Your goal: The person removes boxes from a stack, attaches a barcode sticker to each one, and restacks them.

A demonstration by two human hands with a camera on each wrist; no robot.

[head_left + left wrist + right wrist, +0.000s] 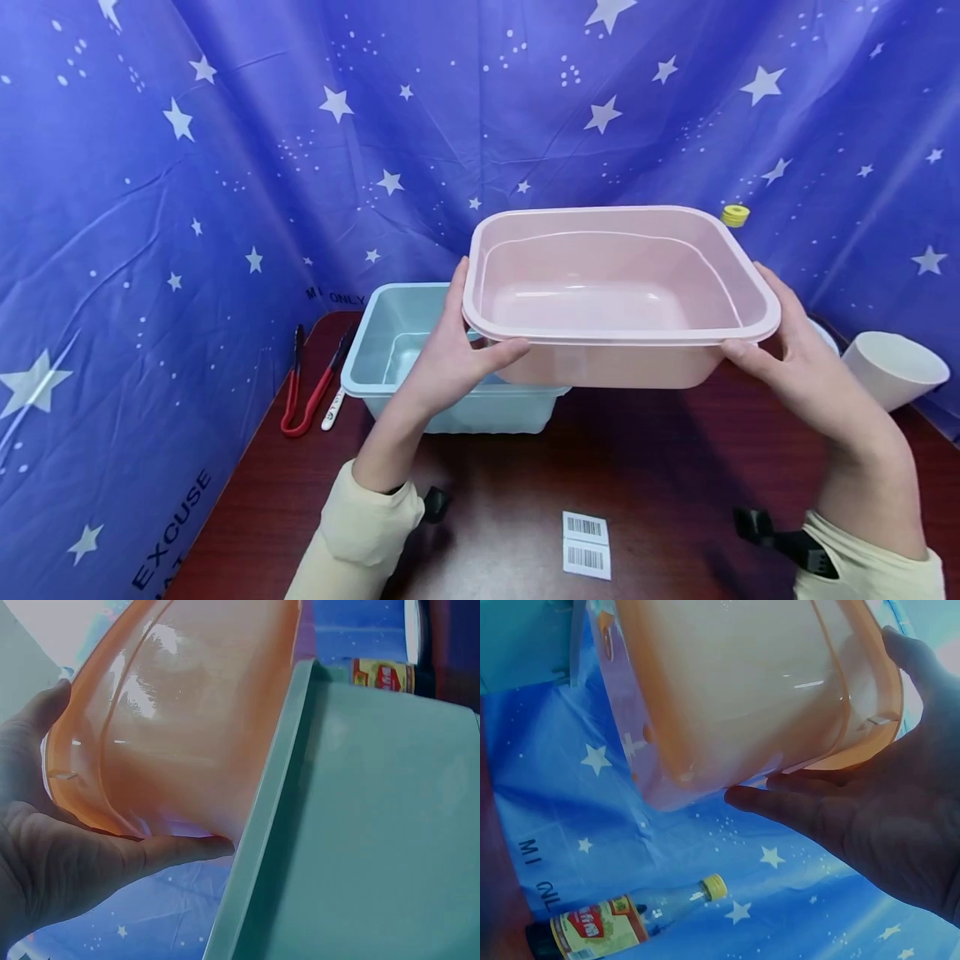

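A pink plastic basin (611, 365) is held up over the table, its inside bare and tipped toward me. My left hand (444, 371) grips its left end, thumb at the front below the rim and fingers along the side. At the right end my right hand (813, 375) holds it the same way. A light blue basin (480, 414) stands on the table at the left, partly covered by the pink one and my left hand. In the left wrist view the pink basin's wall (195, 735) looks orange, close beside the blue basin's rim (259, 825).
Red-handled tongs (297, 430) and a white printed handle (333, 411) lie left of the blue basin. A yellow-capped bottle (600, 928) stands behind the pink basin. At the right is a tilted white cup (892, 368). A barcode sheet (587, 546) lies in front; a starry curtain (420, 108) encloses the table.
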